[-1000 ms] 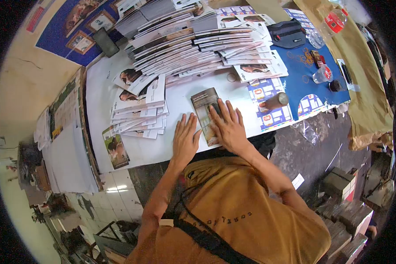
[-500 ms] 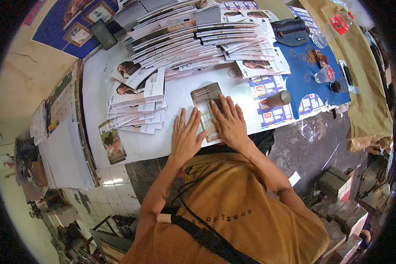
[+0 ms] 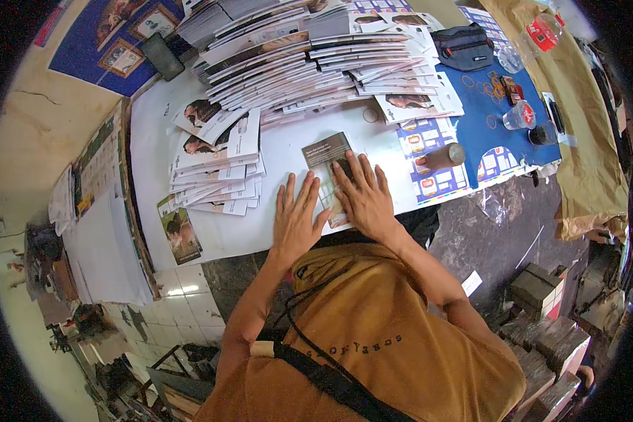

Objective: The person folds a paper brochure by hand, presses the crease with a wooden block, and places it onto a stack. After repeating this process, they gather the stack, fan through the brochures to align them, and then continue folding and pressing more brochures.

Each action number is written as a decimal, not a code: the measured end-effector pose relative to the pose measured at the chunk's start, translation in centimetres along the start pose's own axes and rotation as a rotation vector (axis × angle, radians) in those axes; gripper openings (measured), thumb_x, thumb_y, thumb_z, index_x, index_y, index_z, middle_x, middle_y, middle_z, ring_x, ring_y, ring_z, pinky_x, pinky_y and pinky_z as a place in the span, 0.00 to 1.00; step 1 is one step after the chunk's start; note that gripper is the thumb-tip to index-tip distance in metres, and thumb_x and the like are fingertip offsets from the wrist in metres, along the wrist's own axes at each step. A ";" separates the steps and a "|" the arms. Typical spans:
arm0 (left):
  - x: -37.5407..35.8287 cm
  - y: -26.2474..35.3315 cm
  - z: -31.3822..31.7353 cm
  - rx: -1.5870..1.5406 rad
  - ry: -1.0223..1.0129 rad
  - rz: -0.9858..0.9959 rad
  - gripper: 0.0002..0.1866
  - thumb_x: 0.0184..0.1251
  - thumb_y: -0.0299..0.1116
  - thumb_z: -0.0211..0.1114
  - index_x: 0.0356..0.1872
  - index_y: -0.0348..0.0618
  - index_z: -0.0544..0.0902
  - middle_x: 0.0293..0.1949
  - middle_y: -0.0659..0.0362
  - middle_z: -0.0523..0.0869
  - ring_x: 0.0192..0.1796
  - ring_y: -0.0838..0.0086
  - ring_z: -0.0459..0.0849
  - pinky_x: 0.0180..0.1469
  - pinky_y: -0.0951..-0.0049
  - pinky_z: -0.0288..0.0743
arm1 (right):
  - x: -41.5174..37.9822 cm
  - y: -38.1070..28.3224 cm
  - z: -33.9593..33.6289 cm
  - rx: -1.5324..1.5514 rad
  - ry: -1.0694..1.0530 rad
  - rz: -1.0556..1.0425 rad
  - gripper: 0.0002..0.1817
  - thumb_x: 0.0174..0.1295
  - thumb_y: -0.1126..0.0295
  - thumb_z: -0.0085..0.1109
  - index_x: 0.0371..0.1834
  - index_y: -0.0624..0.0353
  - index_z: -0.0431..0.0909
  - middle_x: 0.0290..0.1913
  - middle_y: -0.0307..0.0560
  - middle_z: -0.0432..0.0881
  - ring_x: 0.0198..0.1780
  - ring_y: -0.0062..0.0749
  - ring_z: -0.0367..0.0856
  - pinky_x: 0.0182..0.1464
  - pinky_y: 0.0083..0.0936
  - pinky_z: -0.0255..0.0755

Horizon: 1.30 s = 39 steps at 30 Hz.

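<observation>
Both hands lie flat near the table's front edge. My right hand (image 3: pixel 364 193) presses down on a folded brochure (image 3: pixel 325 150), covering much of its right side. Beside its left edge my left hand (image 3: pixel 297 214) rests with fingers stretched out, the thumb at the brochure's lower edge. To the left stands a small pile of folded leaflets (image 3: pixel 225 165) with white covers. Another brochure (image 3: pixel 181 232), dark with a green picture, lies at the table's left front edge.
Large stacks of folded leaflets (image 3: pixel 281 77) fill the back. At right are a brown cylinder (image 3: pixel 446 156), a plastic cup (image 3: pixel 519 116), rubber bands (image 3: pixel 496 88), a dark pouch (image 3: pixel 464 48) and a bottle (image 3: pixel 544 34). A phone-like dark slab (image 3: pixel 163 56) leans at the back left.
The view has shifted very slightly. Both hands keep nearly the same place, flat at the brochure.
</observation>
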<state>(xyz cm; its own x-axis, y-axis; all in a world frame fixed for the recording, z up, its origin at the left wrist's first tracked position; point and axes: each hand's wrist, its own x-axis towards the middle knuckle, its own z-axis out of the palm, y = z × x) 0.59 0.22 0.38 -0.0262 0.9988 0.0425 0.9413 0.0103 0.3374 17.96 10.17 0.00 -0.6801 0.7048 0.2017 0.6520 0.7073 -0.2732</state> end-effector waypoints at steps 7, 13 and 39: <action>0.1 0.2 -0.1 0.028 -0.001 0.006 0.34 0.73 0.47 0.59 0.75 0.41 0.65 0.79 0.51 0.57 0.80 0.44 0.50 0.78 0.41 0.45 | 0.0 0.0 0.2 0.022 -0.006 0.008 0.31 0.73 0.54 0.50 0.78 0.45 0.62 0.82 0.48 0.54 0.80 0.50 0.54 0.76 0.53 0.51; 0.3 0.6 -0.5 0.018 -0.013 -0.005 0.34 0.72 0.46 0.60 0.74 0.44 0.66 0.78 0.50 0.59 0.79 0.43 0.51 0.77 0.40 0.46 | -0.6 0.7 -1.7 0.305 0.172 0.020 0.37 0.64 0.64 0.63 0.76 0.55 0.62 0.78 0.59 0.57 0.77 0.55 0.58 0.75 0.51 0.53; 0.2 0.4 -0.3 0.037 0.019 0.025 0.33 0.72 0.47 0.59 0.73 0.42 0.67 0.77 0.50 0.61 0.78 0.42 0.53 0.75 0.38 0.51 | 9.6 6.8 -0.7 0.050 0.131 -0.278 0.28 0.62 0.68 0.52 0.69 0.45 0.72 0.60 0.42 0.78 0.58 0.42 0.75 0.61 0.40 0.66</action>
<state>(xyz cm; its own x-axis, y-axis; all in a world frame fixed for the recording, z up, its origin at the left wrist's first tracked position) 0.80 0.42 0.82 -0.0085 0.9976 0.0680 0.9536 -0.0124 0.3008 16.10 21.79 0.78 -0.7792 0.4880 0.3934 0.4275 0.8727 -0.2357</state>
